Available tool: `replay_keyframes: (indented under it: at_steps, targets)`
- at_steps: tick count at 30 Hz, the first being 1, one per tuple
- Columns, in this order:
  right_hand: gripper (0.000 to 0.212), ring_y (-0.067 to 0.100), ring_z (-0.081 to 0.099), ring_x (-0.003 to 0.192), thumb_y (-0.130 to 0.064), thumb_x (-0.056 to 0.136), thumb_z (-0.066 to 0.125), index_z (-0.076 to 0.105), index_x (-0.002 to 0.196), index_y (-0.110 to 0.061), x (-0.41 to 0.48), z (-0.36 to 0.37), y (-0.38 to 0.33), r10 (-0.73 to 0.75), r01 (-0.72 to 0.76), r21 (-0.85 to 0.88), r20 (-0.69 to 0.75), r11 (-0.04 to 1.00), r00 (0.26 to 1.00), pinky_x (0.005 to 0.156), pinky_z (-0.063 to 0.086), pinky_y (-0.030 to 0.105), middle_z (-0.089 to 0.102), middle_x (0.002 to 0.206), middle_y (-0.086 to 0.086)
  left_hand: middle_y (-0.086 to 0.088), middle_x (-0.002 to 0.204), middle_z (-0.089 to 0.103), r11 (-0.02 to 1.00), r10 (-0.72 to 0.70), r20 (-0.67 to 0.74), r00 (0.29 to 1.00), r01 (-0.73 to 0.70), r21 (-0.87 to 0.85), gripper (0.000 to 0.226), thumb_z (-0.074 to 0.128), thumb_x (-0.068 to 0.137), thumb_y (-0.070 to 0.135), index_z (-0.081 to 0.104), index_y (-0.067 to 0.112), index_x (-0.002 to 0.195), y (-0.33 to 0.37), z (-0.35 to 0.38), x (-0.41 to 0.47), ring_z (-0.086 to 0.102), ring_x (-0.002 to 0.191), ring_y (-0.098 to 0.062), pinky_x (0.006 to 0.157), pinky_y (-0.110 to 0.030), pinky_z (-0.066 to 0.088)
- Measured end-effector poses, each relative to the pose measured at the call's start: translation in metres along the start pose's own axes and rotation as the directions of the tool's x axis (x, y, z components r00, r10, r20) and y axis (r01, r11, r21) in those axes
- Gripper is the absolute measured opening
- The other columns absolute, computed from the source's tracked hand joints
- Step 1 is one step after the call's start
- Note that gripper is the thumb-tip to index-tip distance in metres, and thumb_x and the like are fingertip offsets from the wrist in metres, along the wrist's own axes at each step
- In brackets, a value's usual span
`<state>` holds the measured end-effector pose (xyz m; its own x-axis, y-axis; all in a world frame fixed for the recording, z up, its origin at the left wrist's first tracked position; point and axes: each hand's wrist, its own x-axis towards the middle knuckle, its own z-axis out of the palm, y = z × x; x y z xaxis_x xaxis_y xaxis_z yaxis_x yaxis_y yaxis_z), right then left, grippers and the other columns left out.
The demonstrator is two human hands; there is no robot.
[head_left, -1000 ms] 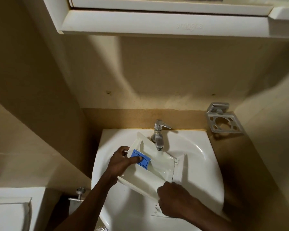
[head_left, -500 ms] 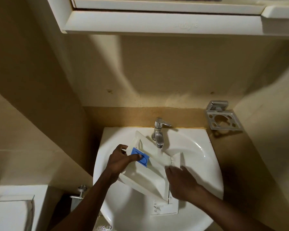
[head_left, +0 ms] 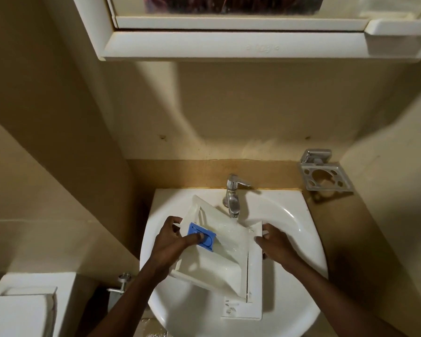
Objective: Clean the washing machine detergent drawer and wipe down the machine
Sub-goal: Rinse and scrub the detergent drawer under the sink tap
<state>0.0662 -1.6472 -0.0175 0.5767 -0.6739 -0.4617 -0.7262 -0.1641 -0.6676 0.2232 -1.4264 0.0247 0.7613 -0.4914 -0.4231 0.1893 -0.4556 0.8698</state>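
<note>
The white detergent drawer (head_left: pixel 212 261) lies tilted over the white sink (head_left: pixel 299 227), its far corner under the chrome tap (head_left: pixel 232 195). Water from the tap runs into the drawer. A blue insert (head_left: pixel 206 235) sits in the drawer's left compartment. My left hand (head_left: pixel 173 242) grips the drawer's left edge, thumb pressed on the blue insert. My right hand (head_left: pixel 275 244) holds the drawer's right end at the front panel (head_left: pixel 254 288).
A metal holder (head_left: pixel 325 175) is fixed to the wall right of the sink. A white cabinet with a shelf ledge (head_left: pixel 229 45) hangs above. A toilet cistern (head_left: pixel 22 305) stands at the lower left, with a valve (head_left: pixel 122 283) beside it.
My right hand has moved from the drawer's near edge up to its right end. The drawer has turned slightly and sits flatter under the tap. The left hand stays on the blue insert.
</note>
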Motion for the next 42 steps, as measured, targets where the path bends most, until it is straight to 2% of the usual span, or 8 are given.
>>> replay_keyframes:
  at_steps: [13, 18, 26, 31, 34, 37, 40, 42]
  targets:
    - [0.007, 0.022, 0.062, 0.057, -0.02, 0.081, 0.054, 0.061, 0.08, -0.018, -0.001, 0.005, -0.019, -0.186, 0.182, -0.046, -0.141, 0.982, 0.972, 0.06, 0.057, 0.041, 0.06, 0.054, 0.002, -0.011, 0.105, 0.071, 0.994, -0.051, 0.021, 0.998, 0.052, -0.101, 0.043, 0.084, 0.074, 0.028, 0.06, 0.016, 0.107, -0.007, -0.021, -0.009, 0.067, 0.095, -0.027, 0.07, -0.029, 0.048]
    - [0.007, 0.02, 0.068, 0.073, -0.027, 0.082, 0.061, 0.062, 0.089, -0.03, 0.001, 0.012, -0.028, -0.112, 0.112, 0.031, -0.007, 0.993, 0.994, 0.072, 0.058, 0.037, 0.071, 0.076, -0.001, -0.01, 0.103, 0.072, 0.995, -0.056, -0.008, 0.998, 0.056, -0.085, 0.054, 0.089, 0.067, 0.032, 0.058, 0.017, 0.108, -0.004, -0.035, -0.013, 0.068, 0.095, -0.028, 0.073, -0.035, 0.053]
    - [0.025, 0.027, 0.066, 0.097, -0.014, 0.09, 0.062, 0.063, 0.114, -0.01, 0.023, 0.015, -0.027, 0.069, -0.221, 0.372, 0.379, 0.902, 0.923, 0.085, 0.056, 0.039, 0.07, 0.108, 0.014, -0.003, 0.098, 0.065, 0.986, 0.056, -0.119, 0.991, -0.037, 0.16, 0.07, 0.082, 0.055, 0.061, 0.051, 0.023, 0.105, 0.012, -0.035, -0.021, 0.066, 0.089, -0.022, 0.074, -0.039, 0.055]
    - [0.014, 0.026, 0.065, 0.088, -0.011, 0.084, 0.063, 0.062, 0.097, -0.007, 0.029, 0.021, -0.034, 0.09, -0.133, 0.101, 0.351, 0.986, 0.932, 0.077, 0.058, 0.036, 0.067, 0.099, 0.013, 0.003, 0.09, 0.063, 0.977, 0.047, -0.2, 0.979, -0.004, 0.213, 0.056, 0.083, 0.072, 0.044, 0.052, 0.015, 0.109, 0.02, -0.019, -0.018, 0.063, 0.079, -0.013, 0.061, -0.028, 0.046]
    - [0.038, 0.017, 0.059, 0.086, -0.007, 0.069, 0.073, 0.053, 0.101, -0.012, 0.019, 0.026, -0.034, 0.044, -0.003, -0.139, 0.297, 0.99, 0.954, 0.067, 0.056, 0.029, 0.059, 0.1, 0.007, 0.006, 0.085, 0.06, 0.974, 0.046, -0.207, 0.977, 0.002, 0.225, 0.056, 0.084, 0.07, 0.043, 0.053, 0.015, 0.108, 0.023, -0.013, -0.014, 0.058, 0.073, -0.008, 0.058, -0.026, 0.043]
    - [0.113, 0.027, 0.043, 0.127, -0.014, 0.065, 0.083, 0.008, 0.149, -0.009, 0.003, 0.027, -0.026, -0.028, 0.172, -0.354, 0.376, 0.919, 0.926, 0.098, 0.042, 0.029, 0.037, 0.145, 0.011, 0.008, 0.082, 0.058, 0.979, 0.029, -0.216, 0.976, 0.016, 0.203, 0.057, 0.085, 0.069, 0.042, 0.054, 0.014, 0.107, 0.02, -0.015, -0.01, 0.056, 0.07, -0.006, 0.057, -0.024, 0.04]
    - [0.147, 0.025, 0.017, 0.144, -0.028, 0.056, 0.09, -0.024, 0.148, -0.016, 0.0, 0.023, -0.012, -0.088, 0.271, -0.314, 0.493, 0.91, 0.865, 0.112, 0.024, 0.029, 0.009, 0.158, 0.001, 0.007, 0.08, 0.058, 0.982, 0.02, -0.213, 0.977, 0.021, 0.187, 0.049, 0.083, 0.074, 0.037, 0.055, 0.013, 0.106, 0.017, -0.017, -0.007, 0.056, 0.068, -0.007, 0.056, -0.024, 0.041]
    - [0.148, 0.021, 0.041, 0.133, -0.039, 0.05, 0.09, -0.018, 0.149, -0.022, 0.008, 0.02, -0.004, -0.081, 0.264, -0.313, 0.493, 0.912, 0.866, 0.107, 0.039, 0.03, 0.032, 0.152, 0.004, 0.006, 0.082, 0.058, 0.983, 0.017, -0.183, 0.983, 0.017, 0.181, 0.05, 0.083, 0.075, 0.037, 0.054, 0.014, 0.108, 0.015, -0.016, -0.005, 0.056, 0.07, -0.007, 0.057, -0.025, 0.042]
